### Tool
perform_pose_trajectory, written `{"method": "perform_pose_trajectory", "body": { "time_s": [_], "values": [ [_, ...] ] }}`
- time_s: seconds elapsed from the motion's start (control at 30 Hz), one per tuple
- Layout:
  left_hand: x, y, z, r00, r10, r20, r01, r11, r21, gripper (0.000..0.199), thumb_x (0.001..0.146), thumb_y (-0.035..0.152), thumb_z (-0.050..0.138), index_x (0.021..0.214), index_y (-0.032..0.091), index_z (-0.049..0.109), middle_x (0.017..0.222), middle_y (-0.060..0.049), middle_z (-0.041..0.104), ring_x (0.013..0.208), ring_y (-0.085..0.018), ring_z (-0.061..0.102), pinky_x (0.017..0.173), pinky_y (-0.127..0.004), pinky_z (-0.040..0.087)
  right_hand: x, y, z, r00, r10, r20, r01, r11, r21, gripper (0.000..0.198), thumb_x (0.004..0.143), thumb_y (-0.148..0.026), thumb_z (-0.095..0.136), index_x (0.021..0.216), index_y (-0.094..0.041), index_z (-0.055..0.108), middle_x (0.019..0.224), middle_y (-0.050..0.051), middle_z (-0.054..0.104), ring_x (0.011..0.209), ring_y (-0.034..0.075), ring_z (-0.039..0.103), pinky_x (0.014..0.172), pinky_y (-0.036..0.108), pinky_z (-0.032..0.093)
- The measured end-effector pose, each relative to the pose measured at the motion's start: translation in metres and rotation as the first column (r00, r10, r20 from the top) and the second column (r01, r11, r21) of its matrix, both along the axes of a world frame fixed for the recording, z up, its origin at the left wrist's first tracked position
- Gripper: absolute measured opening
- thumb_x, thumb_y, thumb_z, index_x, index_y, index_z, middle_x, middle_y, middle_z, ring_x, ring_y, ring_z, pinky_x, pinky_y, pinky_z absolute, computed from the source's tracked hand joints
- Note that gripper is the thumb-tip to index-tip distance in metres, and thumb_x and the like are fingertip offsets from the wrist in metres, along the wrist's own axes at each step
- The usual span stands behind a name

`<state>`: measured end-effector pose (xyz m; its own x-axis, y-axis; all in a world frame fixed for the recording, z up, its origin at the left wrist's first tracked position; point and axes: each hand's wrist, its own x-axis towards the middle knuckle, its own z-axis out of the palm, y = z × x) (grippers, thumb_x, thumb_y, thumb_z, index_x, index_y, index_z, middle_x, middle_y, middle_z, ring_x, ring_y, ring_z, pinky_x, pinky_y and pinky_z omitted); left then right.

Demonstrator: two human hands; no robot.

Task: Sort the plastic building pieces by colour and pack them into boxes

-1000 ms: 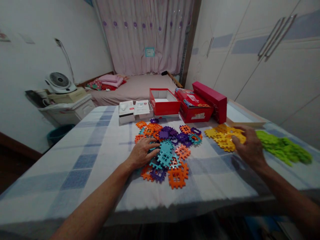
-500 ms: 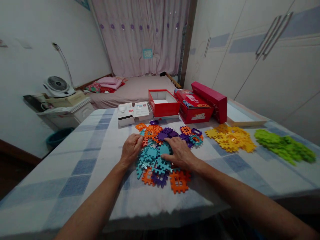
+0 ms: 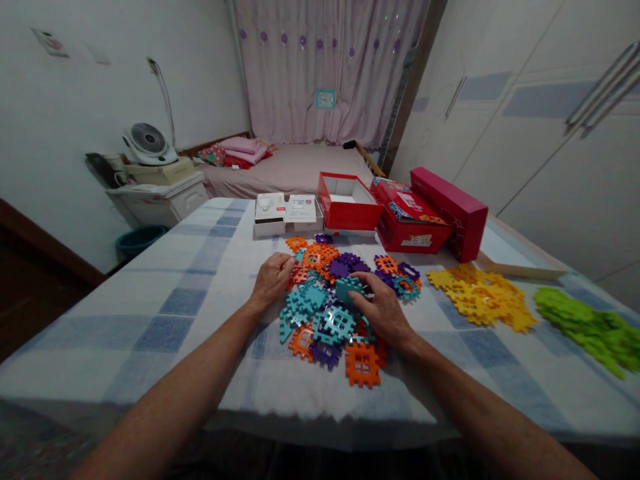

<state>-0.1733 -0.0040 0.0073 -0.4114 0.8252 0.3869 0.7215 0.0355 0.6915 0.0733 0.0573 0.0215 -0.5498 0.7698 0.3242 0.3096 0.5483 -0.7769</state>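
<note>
tablecloth (image 3: 150, 287) beneath; right grip (image 3: 384, 308) pinches teal piece (image 3: 344, 291) at right edge.

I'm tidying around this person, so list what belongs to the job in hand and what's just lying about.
Job, likely: teal piece at the right hand; multicoloured pile; yellow pieces; green pieces.
Untouched, apparently just lying about: fan; pink cloths; white box; red boxes.

Clock centred on mixed notched tiles (image 3: 307, 298): hard plastic, smooth faces, glossy highlights. Yellow tiles (image 3: 483, 297), 3 o'clock: plastic, mild sheen. Lime-green tiles (image 3: 590, 327), farther along 3: plastic, duller. Plaid tablecloth (image 3: 170, 300), underneath: matt cloth. Red open-topped box (image 3: 357, 215), 12: smooth card, slight gloss. Wardrobe handles (image 3: 604, 85), 2: shiny metal. Curtain (image 3: 280, 80), 12: pleated cloth.
</note>
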Motion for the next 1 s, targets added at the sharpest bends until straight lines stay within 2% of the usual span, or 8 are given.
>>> {"method": "perform_pose_trajectory", "body": {
  "time_s": [0.1, 0.17, 0.27, 0.4, 0.53, 0.7, 0.87, 1.0],
  "values": [
    [-0.001, 0.001, -0.001, 1.0, 0.017, 0.026, -0.017, 1.0, -0.002, 0.034, 0.087, 0.038, 0.039, 0.079, 0.018, 0.067, 0.088, -0.006, 0.067, 0.086, -0.02, 0.061, 0.08, -0.032, 0.046, 0.005, 0.006, 0.005, 0.997, -0.024, -0.07, 0.015, 0.993, -0.12, 0.026, 0.081, -0.033, 0.058, 0.103, -0.02, 0.059, 0.093, 0.003, 0.063, 0.081, 0.018, 0.058, 0.075, 0.033, 0.047],
    [0.0, 0.001, -0.001, 0.999, 0.023, 0.041, -0.022, 1.0, -0.017, 0.034, 0.086, 0.036, 0.04, 0.078, 0.018, 0.067, 0.087, -0.006, 0.067, 0.085, -0.02, 0.061, 0.08, -0.032, 0.046, 0.01, 0.006, 0.012, 0.991, 0.08, -0.106, -0.106, 0.958, -0.266, 0.025, 0.081, -0.038, 0.058, 0.099, -0.02, 0.057, 0.086, 0.001, 0.061, 0.075, 0.016, 0.058, 0.07, 0.031, 0.047],
    [0.0, 0.001, -0.001, 0.998, 0.029, 0.048, -0.027, 0.999, -0.038, 0.033, 0.085, 0.035, 0.04, 0.076, 0.018, 0.066, 0.086, -0.006, 0.067, 0.084, -0.019, 0.061, 0.079, -0.031, 0.046, 0.014, 0.0, 0.022, 0.947, 0.309, -0.085, -0.316, 0.855, -0.412, 0.025, 0.082, -0.039, 0.058, 0.098, -0.02, 0.056, 0.083, 0.0, 0.06, 0.072, 0.015, 0.057, 0.066, 0.028, 0.046],
    [-0.001, 0.002, -0.001, 1.0, 0.003, 0.028, -0.001, 0.999, -0.039, 0.034, 0.086, 0.035, 0.039, 0.075, 0.018, 0.066, 0.085, -0.006, 0.065, 0.083, -0.019, 0.06, 0.078, -0.031, 0.045, 0.014, -0.012, 0.027, 0.876, 0.479, 0.058, -0.462, 0.867, -0.187, 0.014, 0.082, -0.03, 0.057, 0.092, -0.02, 0.059, 0.105, 0.006, 0.061, 0.1, 0.021, 0.057, 0.087, 0.034, 0.045],
    [0.0, 0.002, 0.001, 1.0, -0.002, 0.025, 0.003, 0.999, -0.044, 0.034, 0.087, 0.034, 0.039, 0.076, 0.018, 0.067, 0.084, -0.006, 0.065, 0.082, -0.019, 0.06, 0.077, -0.031, 0.045, 0.01, -0.012, 0.02, 0.863, 0.486, 0.142, -0.491, 0.871, 0.002, 0.014, 0.083, -0.025, 0.056, 0.096, -0.02, 0.057, 0.127, 0.009, 0.053, 0.123, 0.023, 0.045, 0.105, 0.039, 0.033],
    [0.001, 0.001, 0.003, 1.0, -0.001, 0.012, 0.002, 0.998, -0.059, 0.035, 0.087, 0.035, 0.038, 0.076, 0.017, 0.066, 0.081, -0.006, 0.064, 0.081, -0.02, 0.06, 0.076, -0.032, 0.044, 0.012, -0.01, 0.015, 0.868, 0.451, 0.207, -0.462, 0.887, 0.007, 0.032, 0.086, -0.03, 0.054, 0.116, -0.019, 0.054, 0.122, 0.01, 0.056, 0.116, 0.023, 0.05, 0.101, 0.039, 0.037],
    [0.0, 0.001, 0.003, 1.0, -0.017, -0.004, 0.017, 0.998, -0.053, 0.035, 0.087, 0.034, 0.038, 0.073, 0.017, 0.066, 0.081, -0.006, 0.064, 0.08, -0.02, 0.06, 0.077, -0.033, 0.045, 0.014, -0.013, 0.017, 0.853, 0.454, 0.256, -0.461, 0.887, -0.036, 0.028, 0.088, -0.034, 0.052, 0.111, -0.019, 0.056, 0.108, 0.008, 0.06, 0.099, 0.022, 0.056, 0.087, 0.036, 0.043],
    [0.001, 0.001, 0.004, 1.0, -0.01, 0.012, 0.011, 0.998, -0.07, 0.034, 0.086, 0.033, 0.039, 0.074, 0.018, 0.066, 0.082, -0.006, 0.065, 0.08, -0.019, 0.059, 0.076, -0.032, 0.045, 0.013, -0.014, 0.019, 0.881, 0.445, 0.162, -0.444, 0.895, -0.041, 0.023, 0.084, -0.028, 0.055, 0.106, -0.02, 0.057, 0.108, 0.006, 0.06, 0.099, 0.02, 0.056, 0.087, 0.033, 0.043]
  ]
}}
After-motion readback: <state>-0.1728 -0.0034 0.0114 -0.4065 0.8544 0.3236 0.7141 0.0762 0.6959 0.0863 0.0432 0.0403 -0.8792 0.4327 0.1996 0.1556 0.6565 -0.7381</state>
